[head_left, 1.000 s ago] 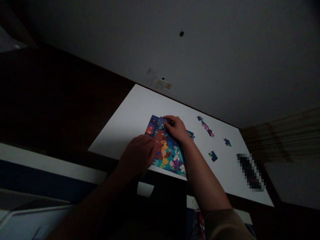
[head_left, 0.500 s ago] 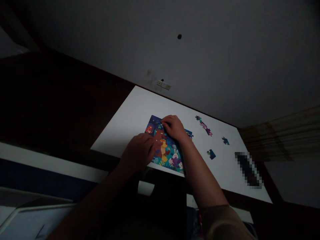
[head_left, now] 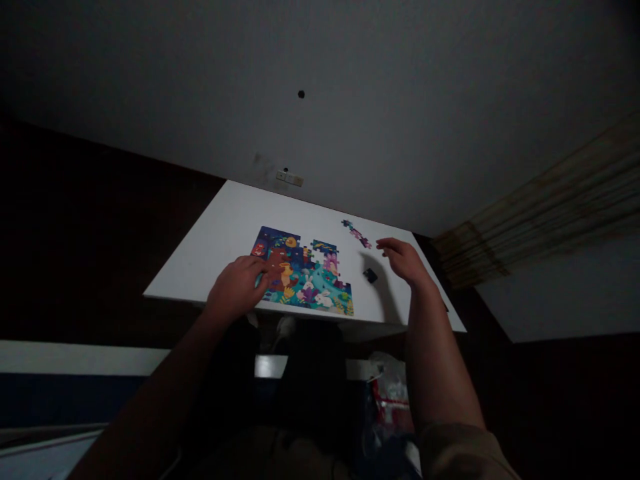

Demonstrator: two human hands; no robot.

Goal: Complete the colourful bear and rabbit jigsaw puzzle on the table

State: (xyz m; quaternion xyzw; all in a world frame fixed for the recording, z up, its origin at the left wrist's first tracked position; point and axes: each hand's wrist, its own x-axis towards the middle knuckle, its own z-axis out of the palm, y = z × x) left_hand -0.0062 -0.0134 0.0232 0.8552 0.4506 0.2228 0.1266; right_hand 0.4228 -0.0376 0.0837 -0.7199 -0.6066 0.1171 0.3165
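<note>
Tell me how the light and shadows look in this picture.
Head view: dim overall, the white tabletop standing out brightest; head view: a soft shadow lies below the right hand, near a dark loose puzzle piece.

Wall [head_left: 425, 107]: plain grey, with a small dark round spot [head_left: 301, 94] and a faint smudge [head_left: 260, 160]
Socket plate [head_left: 290, 178]: pale, set low on the wall, just above the table's far edge
Table [head_left: 195, 253]: white, straight-edged top, long side near the wall
Striped cloth [head_left: 540, 213]: brownish, at right
Floor [head_left: 85, 240]: very dark, left of the table
Light: dim, brightest on the tabletop
</note>
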